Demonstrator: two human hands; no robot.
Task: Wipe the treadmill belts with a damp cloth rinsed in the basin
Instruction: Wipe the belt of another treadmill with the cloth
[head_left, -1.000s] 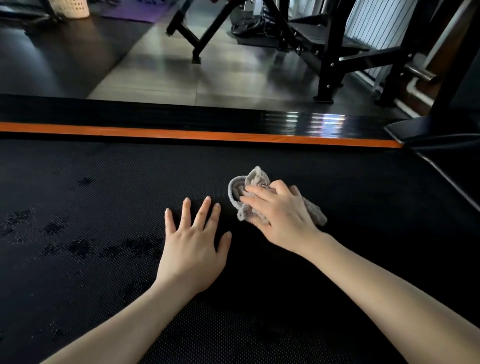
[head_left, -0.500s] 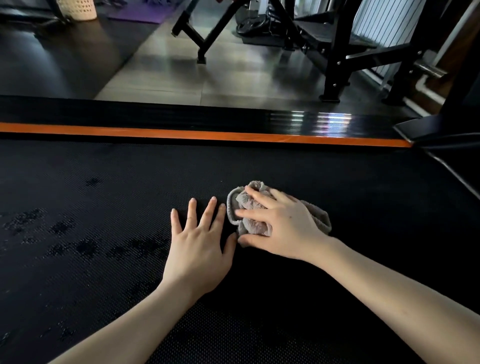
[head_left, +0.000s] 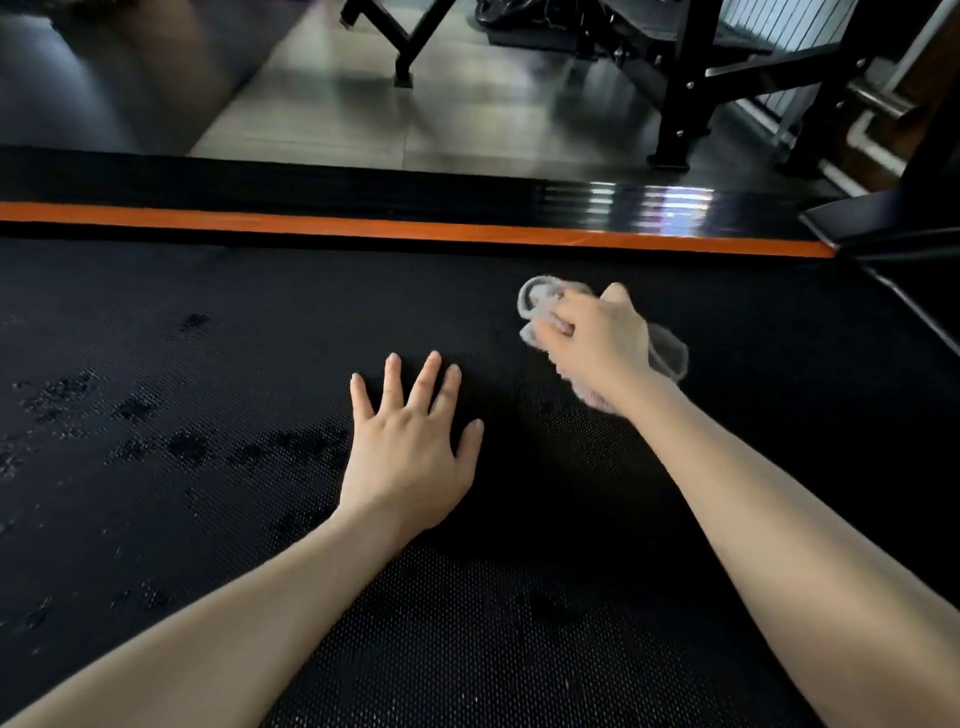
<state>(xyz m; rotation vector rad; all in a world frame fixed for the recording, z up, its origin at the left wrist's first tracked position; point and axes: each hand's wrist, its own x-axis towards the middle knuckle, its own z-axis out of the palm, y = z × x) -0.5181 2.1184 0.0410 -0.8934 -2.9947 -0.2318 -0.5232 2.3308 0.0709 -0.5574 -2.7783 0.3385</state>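
Note:
The black textured treadmill belt (head_left: 208, 519) fills the lower view, with dark wet patches on its left part. My left hand (head_left: 410, 441) lies flat on the belt, fingers spread and straight. My right hand (head_left: 597, 343) is further away and to the right, its fingers curled over a crumpled grey cloth (head_left: 537, 301) that it presses onto the belt. The cloth is blurred; part of it sticks out past the fingers and another part behind the wrist.
An orange stripe (head_left: 415, 228) and a glossy black side rail (head_left: 363, 182) border the belt's far edge. Beyond lie grey floor tiles and black gym equipment frames (head_left: 680, 104). A treadmill upright base (head_left: 883, 218) stands at the right.
My right hand has slid the cloth away from my left hand, to the right and further up the belt. My left hand stays flat in place.

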